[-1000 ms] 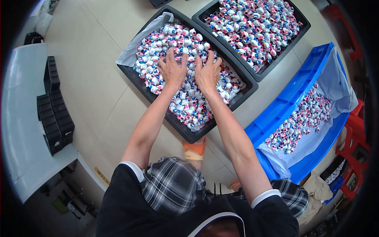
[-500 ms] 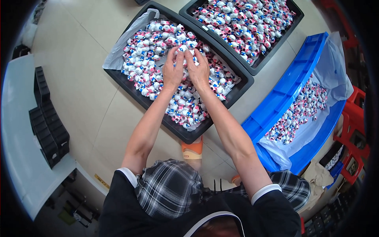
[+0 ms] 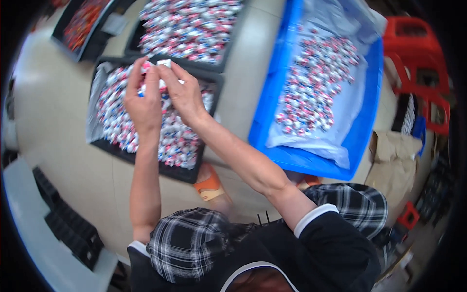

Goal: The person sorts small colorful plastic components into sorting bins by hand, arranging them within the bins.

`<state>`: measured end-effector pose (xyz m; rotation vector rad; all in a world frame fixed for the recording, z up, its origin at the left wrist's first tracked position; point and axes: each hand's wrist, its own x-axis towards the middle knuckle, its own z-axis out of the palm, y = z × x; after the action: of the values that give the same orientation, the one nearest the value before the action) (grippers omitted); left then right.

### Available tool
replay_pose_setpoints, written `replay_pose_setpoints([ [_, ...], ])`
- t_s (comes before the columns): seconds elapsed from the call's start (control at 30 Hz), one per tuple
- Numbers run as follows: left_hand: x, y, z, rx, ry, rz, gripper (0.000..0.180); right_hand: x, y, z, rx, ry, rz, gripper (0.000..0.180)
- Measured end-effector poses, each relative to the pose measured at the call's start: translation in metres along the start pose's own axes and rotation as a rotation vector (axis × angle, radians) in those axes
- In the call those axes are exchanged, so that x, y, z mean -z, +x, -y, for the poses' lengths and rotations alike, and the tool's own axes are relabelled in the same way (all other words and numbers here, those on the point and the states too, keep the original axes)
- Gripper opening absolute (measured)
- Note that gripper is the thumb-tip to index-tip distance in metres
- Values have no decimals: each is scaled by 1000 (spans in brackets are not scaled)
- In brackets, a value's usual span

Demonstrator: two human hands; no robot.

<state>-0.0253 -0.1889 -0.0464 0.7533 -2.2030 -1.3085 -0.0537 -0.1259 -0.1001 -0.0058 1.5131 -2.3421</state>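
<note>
My left hand [image 3: 143, 104] and my right hand [image 3: 185, 95] are raised close together above a black tray [image 3: 146, 157]. Both have curled fingers around a small cluster of white, pink and blue figures [image 3: 164, 63], which look like little moulded toys. Fingers and motion blur hide part of the cluster. Many more such figures [image 3: 116, 102] fill the tray below, lying on a pale plastic liner [image 3: 94, 104] that folds up at its left side.
Behind stands a second black tray [image 3: 217, 66] full of the same figures. A blue bin [image 3: 272, 82] to the right holds more on a liner. Farther off are a tray of orange-red pieces [image 3: 82, 24], red stools [image 3: 413, 44], brown paper [image 3: 396, 160] and a pale table [image 3: 39, 233] at left.
My view has swung to the right, so the trays and the blue bin appear farther left. My hands have lifted from the heap with a few figures between them.
</note>
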Motion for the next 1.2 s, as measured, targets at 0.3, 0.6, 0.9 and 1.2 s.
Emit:
replay_pose_setpoints([
  [0.3,-226,-52,-103,-260,-55,609,42,228,6,107,94,336,-467,40],
  [0.6,-364,-59,-81,223,-179,968,79,391,56,123,-344,-76,-624,52],
  [0.9,-283,-96,-56,-460,310,1420,34,441,23,214,-665,-1355,-71,62],
  [1.2,-209,-187,-49,24,446,1999,52,426,-129,177,-893,-1341,981,43],
])
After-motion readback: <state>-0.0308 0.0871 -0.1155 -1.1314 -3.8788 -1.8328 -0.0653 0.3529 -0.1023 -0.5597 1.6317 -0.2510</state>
